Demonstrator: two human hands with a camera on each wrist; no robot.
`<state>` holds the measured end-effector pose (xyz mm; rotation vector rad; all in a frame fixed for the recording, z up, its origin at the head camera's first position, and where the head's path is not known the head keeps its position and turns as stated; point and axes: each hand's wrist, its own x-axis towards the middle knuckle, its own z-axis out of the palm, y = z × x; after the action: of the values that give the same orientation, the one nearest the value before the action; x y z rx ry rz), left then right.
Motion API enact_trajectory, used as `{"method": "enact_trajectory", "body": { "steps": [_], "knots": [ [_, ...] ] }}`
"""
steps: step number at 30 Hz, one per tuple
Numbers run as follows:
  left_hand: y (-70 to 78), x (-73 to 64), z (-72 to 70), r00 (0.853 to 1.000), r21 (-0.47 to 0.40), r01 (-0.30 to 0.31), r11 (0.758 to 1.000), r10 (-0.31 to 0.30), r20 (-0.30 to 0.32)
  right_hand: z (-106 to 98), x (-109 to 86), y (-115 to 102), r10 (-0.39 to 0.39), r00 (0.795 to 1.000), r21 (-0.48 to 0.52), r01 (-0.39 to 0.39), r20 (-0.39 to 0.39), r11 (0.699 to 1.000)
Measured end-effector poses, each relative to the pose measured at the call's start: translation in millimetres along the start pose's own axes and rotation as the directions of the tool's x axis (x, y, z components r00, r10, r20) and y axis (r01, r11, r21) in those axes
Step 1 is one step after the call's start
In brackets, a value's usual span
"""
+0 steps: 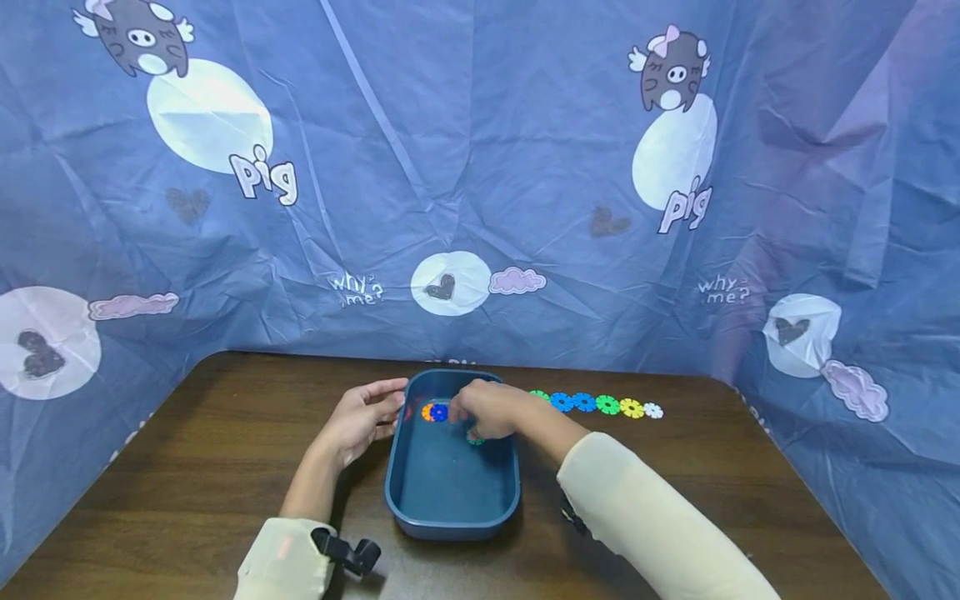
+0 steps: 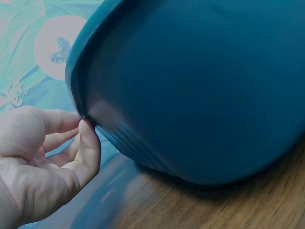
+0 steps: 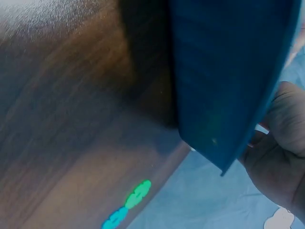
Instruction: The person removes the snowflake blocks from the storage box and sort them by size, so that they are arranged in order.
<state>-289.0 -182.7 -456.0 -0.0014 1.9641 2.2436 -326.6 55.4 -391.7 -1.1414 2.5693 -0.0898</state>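
A dark blue plastic bin (image 1: 452, 531) stands on the brown table. My left hand (image 1: 363, 421) pinches its left rim between thumb and fingers, seen close up in the left wrist view. Reaching over the right side, my right hand (image 1: 489, 410) is inside the bin with its fingers bent downward. By those fingertips lie an orange snowflake disc (image 1: 427, 412) and a blue snowflake disc (image 1: 439, 413). Part of a green snowflake disc (image 1: 475, 439) shows under the right hand. I cannot tell whether the right fingers hold a disc. In the right wrist view, the bin wall hides the fingertips.
Right of the bin, a row of snowflake discs runs along the table: green (image 1: 538, 395), two blue (image 1: 572, 402), green (image 1: 607, 405), yellow (image 1: 632, 407) and white (image 1: 654, 411). A blue printed curtain (image 1: 480, 192) hangs behind the table's back edge.
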Motion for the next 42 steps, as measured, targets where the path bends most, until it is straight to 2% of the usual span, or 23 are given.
{"method": "enact_trajectory", "body": {
  "steps": [4, 9, 22, 27, 32, 42],
  "knots": [
    [-0.6, -0.2, 0.2, 1.000, 0.002, 0.005, 1.000, -0.005, -0.002, 8, 5.1, -3, 0.036, 0.999, -0.016, -0.035, 0.041, 0.999],
    [0.2, -0.4, -0.1, 1.000, 0.005, 0.002, 1.000, -0.002, 0.006, 13, 7.5, -7, 0.043, 0.998, -0.003, -0.043, 0.047, 0.999],
    [1.5, 0.5, -0.2, 1.000, 0.006, 0.005, 1.000, -0.005, 0.004, 17, 9.2, -13, -0.067, 0.998, 0.181, 0.066, 0.000, 0.981],
    [0.9, 0.2, -0.8, 1.000, 0.006, 0.009, 1.000, -0.009, 0.000, 18, 11.4, -10, -0.043, 0.999, 0.213, 0.048, -0.026, 0.976],
    [-0.1, -0.6, -0.8, 1.000, 0.019, 0.007, 1.000, -0.007, -0.005, 23, 12.3, -7, -0.007, 1.000, 0.248, 0.010, -0.015, 0.969],
    [-1.3, 0.6, 0.0, 1.000, 0.007, -0.001, 1.000, 0.001, -0.001, 25, 16.2, -4, 0.010, 1.000, 0.305, -0.009, -0.003, 0.952]
  ]
}}
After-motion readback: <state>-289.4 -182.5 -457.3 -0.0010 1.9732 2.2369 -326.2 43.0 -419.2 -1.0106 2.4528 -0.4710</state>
